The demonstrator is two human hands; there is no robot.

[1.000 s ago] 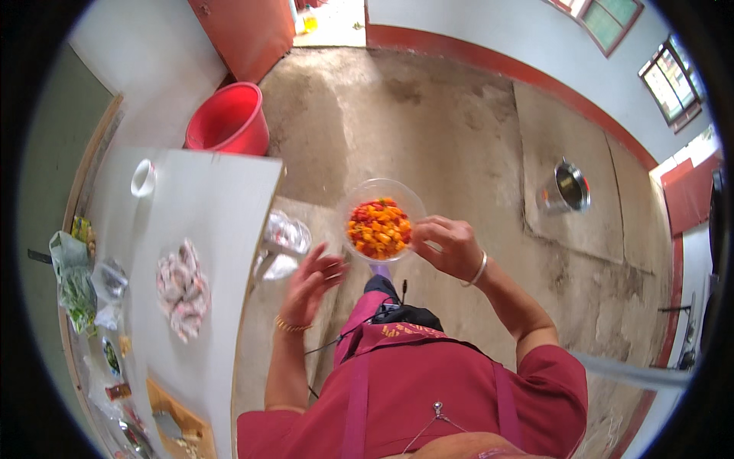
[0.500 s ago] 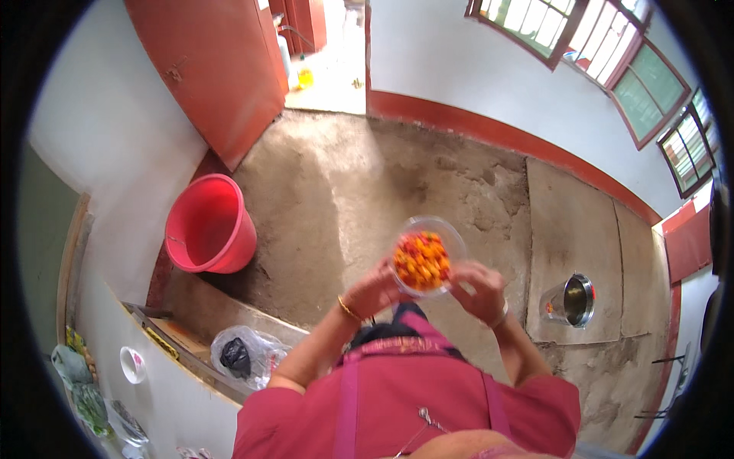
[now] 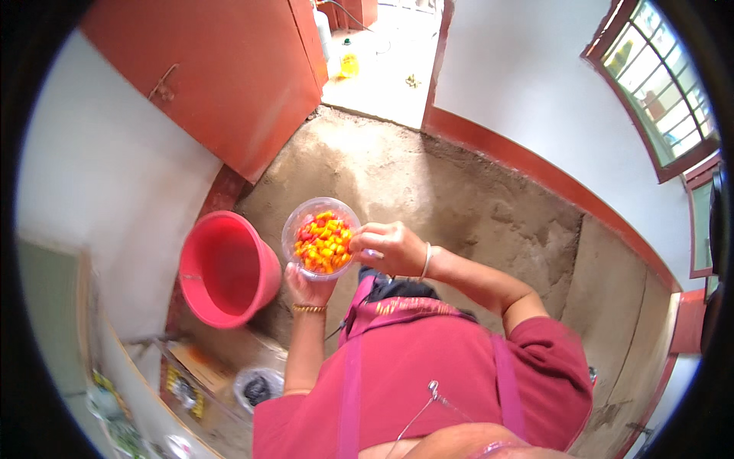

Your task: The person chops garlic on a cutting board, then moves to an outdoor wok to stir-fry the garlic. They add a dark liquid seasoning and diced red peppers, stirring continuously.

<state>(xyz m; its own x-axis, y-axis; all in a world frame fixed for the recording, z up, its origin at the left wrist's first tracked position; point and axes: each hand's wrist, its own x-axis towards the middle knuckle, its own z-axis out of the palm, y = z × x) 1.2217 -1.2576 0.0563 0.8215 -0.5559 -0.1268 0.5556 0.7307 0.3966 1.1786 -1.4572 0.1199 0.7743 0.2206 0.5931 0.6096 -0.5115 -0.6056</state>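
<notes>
My left hand (image 3: 308, 286) holds a round see-through plastic tub (image 3: 290, 226) from below and the near side, its fingers wrapped against the wall. Small orange, yellow and red peppers (image 3: 325, 241) fill the tub. At the right rim is my right hand (image 3: 391, 249), fingers bent and pinched together beside the peppers. What its fingertips hold, if anything, is too small to make out. A pale purple spot shows by the thumb.
A large pink bucket (image 3: 197, 268) stands on the floor left of the tub. Behind it is a red door (image 3: 206, 69), with a yellow bottle (image 3: 349, 66) in the bright doorway. Lower left, a plastic bag (image 3: 260, 385) with something black inside lies near the table edge (image 3: 145, 375).
The tub and my left hand have moved left, toward the pink bucket. My right hand has gone from beside the tub to a pinch at its rim. The view has turned.
</notes>
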